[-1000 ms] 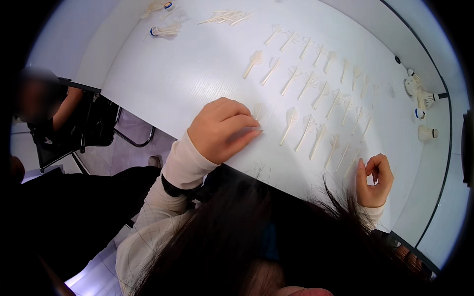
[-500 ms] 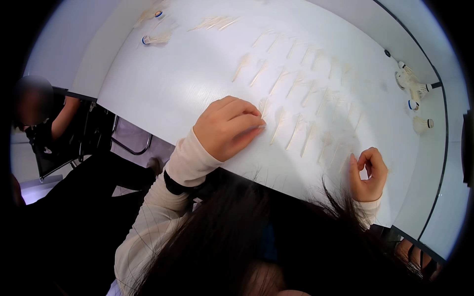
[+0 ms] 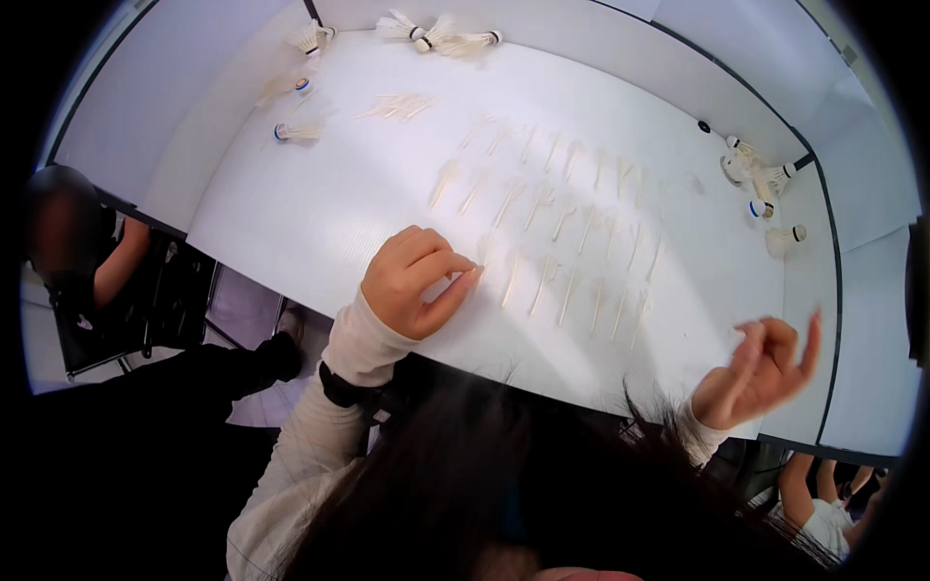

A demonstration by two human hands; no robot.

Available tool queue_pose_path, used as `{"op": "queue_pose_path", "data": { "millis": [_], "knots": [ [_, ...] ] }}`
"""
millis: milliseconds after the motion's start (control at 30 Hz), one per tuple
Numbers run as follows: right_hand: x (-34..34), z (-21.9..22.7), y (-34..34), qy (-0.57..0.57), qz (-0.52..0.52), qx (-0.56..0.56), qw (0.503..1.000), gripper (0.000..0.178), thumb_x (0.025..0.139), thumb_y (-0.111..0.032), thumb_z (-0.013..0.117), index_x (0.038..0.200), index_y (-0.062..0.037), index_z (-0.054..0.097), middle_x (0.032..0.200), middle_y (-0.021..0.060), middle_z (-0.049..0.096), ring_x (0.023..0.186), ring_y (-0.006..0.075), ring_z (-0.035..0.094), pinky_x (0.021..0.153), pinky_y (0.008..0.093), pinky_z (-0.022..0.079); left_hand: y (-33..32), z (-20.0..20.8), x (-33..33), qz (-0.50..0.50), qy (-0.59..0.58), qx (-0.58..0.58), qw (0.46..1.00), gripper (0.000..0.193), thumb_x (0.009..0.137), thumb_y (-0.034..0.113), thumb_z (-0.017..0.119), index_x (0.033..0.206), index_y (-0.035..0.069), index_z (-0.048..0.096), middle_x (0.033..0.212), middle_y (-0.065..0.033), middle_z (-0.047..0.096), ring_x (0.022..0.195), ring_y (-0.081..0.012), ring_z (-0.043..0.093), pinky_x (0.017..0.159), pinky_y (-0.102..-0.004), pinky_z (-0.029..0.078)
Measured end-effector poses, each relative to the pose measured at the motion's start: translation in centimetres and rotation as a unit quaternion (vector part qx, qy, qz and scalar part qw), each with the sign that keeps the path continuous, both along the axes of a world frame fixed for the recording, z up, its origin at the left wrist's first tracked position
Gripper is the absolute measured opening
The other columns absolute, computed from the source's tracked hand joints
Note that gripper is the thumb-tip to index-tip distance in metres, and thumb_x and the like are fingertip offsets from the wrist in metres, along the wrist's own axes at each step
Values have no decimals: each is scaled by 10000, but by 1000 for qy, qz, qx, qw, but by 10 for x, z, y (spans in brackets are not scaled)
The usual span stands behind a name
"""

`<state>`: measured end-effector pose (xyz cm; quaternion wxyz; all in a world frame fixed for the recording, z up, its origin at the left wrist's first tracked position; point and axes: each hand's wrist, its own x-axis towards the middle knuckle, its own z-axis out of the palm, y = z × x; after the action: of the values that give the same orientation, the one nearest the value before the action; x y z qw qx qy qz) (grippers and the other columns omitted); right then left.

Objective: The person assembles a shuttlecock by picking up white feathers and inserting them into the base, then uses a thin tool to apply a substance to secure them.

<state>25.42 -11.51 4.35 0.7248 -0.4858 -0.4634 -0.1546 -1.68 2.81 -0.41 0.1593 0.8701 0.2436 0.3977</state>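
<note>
White feathers with pale quills lie in three rows on the white table: a far row (image 3: 551,153), a middle row (image 3: 505,205) and a near row (image 3: 539,290). At the left end of the near row, my left hand (image 3: 412,281) rests low with thumb and forefinger pinched at the quill end of a faint feather (image 3: 486,248). The fingertips partly hide that quill. Over the table's right front part, my right hand (image 3: 760,373) is raised with its fingers apart, slightly blurred, and no feather shows in it.
A small pile of feathers (image 3: 399,106) lies farther back. Shuttlecocks stand or lie at the far left (image 3: 295,132), far edge (image 3: 470,43) and right side (image 3: 785,238). Low white walls (image 3: 668,68) border the table. A seated person (image 3: 121,261) is at the left.
My right hand has moved right, away from the near row, and its curled fingers have spread. My left hand keeps its pinch at the row's left end. The view has shifted.
</note>
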Motion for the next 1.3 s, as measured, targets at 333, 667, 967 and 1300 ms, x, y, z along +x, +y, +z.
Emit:
{"op": "queue_pose_path", "data": {
  "millis": [333, 667, 967, 1300],
  "knots": [
    [28, 2, -10, 51, 57, -453, 888, 481, 1033, -374, 449, 879, 31, 660, 529, -50, 391, 482, 33, 330, 474, 225, 235, -6, -2, -1, -11, -48, -1, 999, 286, 753, 2, 721, 598, 70, 490, 560, -57, 416, 495, -191, 394, 460, -329, 284],
    [22, -54, -28, 41, 49, -377, 924, 478, 1024, -271, 507, 635, 4, 554, 506, -21, 408, 481, 37, 305, 468, 242, 211, -9, -3, -4, -31, 13, -31, 999, 370, 773, 73, 741, 555, 91, 441, 534, -57, 449, 462, -236, 432, 430, -346, 307],
    [13, -56, -23, 24, 36, -362, 931, 410, 981, -155, 589, 610, 7, 523, 520, 4, 495, 491, 34, 350, 472, 223, 253, -6, -1, -3, -28, 62, -48, 997, 357, 840, 138, 674, 562, 81, 458, 576, -68, 476, 520, -274, 482, 484, -382, 375],
    [12, -56, -23, 22, 36, -388, 921, 373, 957, -136, 633, 623, 3, 542, 527, -13, 495, 494, 27, 372, 476, 201, 274, -6, -1, -3, -21, 82, -56, 995, 341, 839, 142, 679, 573, 84, 474, 579, -56, 491, 529, -265, 498, 488, -376, 385]
  ]
}}
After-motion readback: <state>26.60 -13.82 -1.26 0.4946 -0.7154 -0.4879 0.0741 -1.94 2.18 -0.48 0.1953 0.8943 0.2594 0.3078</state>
